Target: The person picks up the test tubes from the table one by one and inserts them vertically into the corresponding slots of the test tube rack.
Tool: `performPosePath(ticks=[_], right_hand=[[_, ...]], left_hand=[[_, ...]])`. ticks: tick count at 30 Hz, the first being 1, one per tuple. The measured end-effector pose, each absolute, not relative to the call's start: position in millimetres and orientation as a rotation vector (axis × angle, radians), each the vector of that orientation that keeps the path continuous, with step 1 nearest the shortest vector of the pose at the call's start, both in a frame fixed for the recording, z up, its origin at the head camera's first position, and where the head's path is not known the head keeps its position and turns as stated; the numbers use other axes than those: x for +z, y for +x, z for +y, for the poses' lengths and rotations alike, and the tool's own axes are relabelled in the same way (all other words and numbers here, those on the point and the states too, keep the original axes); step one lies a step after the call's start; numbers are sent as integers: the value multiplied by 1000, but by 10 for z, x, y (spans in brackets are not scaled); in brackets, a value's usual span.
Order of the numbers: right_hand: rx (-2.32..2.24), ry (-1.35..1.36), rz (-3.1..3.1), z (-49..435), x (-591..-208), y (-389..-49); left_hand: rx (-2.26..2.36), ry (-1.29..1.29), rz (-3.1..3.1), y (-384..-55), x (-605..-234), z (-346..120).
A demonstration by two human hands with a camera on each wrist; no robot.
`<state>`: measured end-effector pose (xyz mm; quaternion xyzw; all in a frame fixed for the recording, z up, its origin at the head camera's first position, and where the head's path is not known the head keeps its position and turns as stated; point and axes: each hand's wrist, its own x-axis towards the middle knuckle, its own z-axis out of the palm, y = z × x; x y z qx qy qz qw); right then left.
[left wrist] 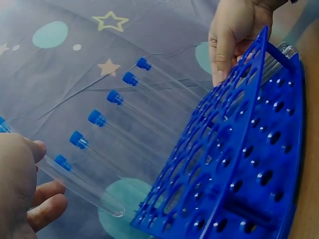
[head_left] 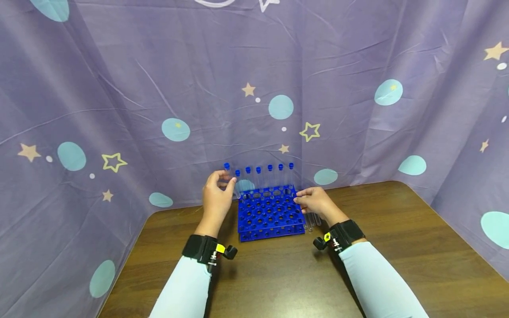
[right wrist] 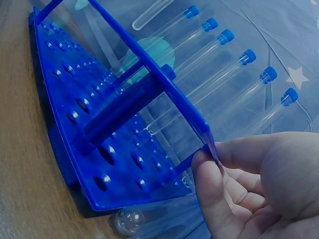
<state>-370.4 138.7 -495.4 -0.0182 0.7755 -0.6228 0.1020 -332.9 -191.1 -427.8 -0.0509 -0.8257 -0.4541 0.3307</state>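
My left hand (head_left: 216, 196) pinches a clear test tube (left wrist: 87, 191) with a blue cap between thumb and fingers. The tube tilts, and its rounded bottom hangs free just above the left end of the blue test tube rack (head_left: 271, 228). Several blue-capped tubes (right wrist: 227, 37) stand in a line along the rack's back row; the front rows of holes are bare. At the rack's right end my right hand (head_left: 318, 203) grips the upper tier's edge between thumb and index finger, its other fingers curled beneath.
Several loose clear tubes (head_left: 312, 221) lie on the wooden table (head_left: 270, 278) against the rack's right side, partly under the right hand. A purple patterned curtain (head_left: 222, 106) hangs close behind the rack and along both sides of the table.
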Motion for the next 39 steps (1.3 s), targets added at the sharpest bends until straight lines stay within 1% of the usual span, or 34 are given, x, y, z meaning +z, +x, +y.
performPosePath(ticks=[19, 29, 39], right_hand=[[-1833, -47, 2292, 1397, -4977, -3706], [-1818, -52, 2295, 1399, -4943, -3708], [-1863, -50, 2258, 1392, -4941, -3706]], left_hand=[[-1172, -104, -2308, -3396, -4668, -1886], [-1173, -54, -2352, -3373, -4746, -1872], [-1160, -75, -2368, -3384, -4778, -1875]])
